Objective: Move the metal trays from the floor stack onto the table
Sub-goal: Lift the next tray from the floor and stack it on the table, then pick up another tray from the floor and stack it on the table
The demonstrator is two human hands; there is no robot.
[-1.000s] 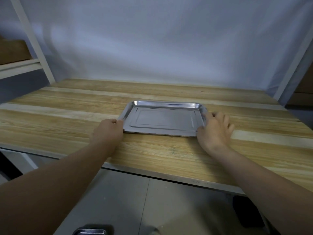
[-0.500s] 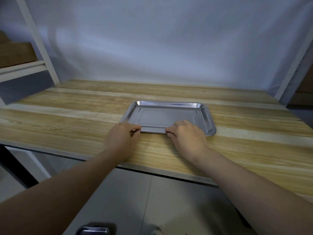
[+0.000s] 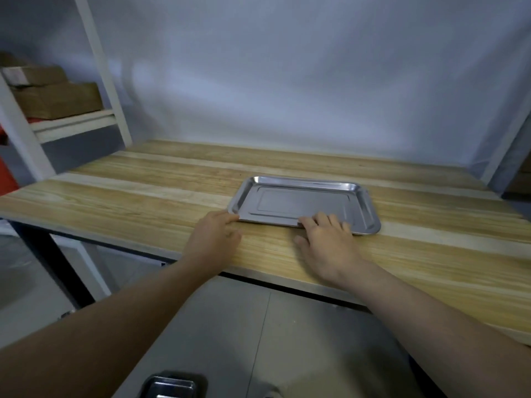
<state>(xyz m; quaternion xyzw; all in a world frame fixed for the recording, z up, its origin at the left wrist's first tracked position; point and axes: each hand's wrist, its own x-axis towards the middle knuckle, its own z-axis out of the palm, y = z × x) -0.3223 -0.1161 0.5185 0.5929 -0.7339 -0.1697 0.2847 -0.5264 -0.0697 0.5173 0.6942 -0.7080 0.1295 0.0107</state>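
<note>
**One tray down on the bench, both hands at its near edge**

From the head view, a shallow rectangular stainless-steel tray [image 3: 304, 205] lies flat on the pale striped wooden tabletop [image 3: 143, 202], right of centre and set back from the front edge. The left hand [image 3: 214, 238] rests on the wood with its fingertips touching the tray's near-left corner; its fingers look loosely bent, not wrapped round anything. The right hand [image 3: 326, 245] lies flat, fingers spread and extended over the near rim, touching it and clamping nothing. At the very bottom of the picture, on the grey floor, the top of the remaining stack of metal trays [image 3: 172, 387] just shows, almost underfoot.

I'd say this tray is as good as placed. The risk is a nudge: the metal looks slick on smooth wood, so a careless push from the fingertips could skate it askew. The floor stack sits close to the person's feet, so a step back could kick it.

There is plenty of bare wood to the left of the tray and behind it; on the right, less. A white shelving upright [image 3: 100, 70] borders the far-left corner.
</note>
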